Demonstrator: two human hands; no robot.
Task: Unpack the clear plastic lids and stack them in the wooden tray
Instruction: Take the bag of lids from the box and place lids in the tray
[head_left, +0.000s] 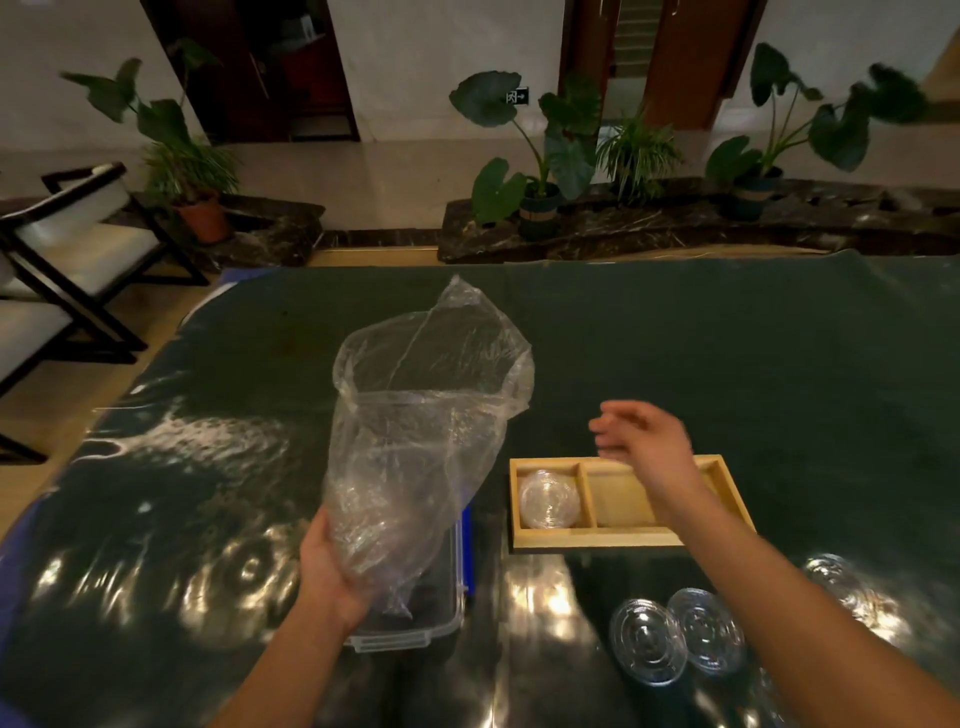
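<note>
Left hand (332, 566) grips the base of the clear plastic bag (426, 415), upright left of the wooden tray (597, 538), partly hiding a storage box (415, 636). Right hand (644, 441), blurred, fingers loose and empty, over the tray's middle; one clear lid (549, 500) in its left compartment, two loose lids (649, 642) nearer the person.

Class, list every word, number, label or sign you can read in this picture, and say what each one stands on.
No text here can be read.
Small dark sign on the far wall: white marks, too small and blurred to read.
Plastic bag, clear lids, wooden tray: no print visible.
</note>
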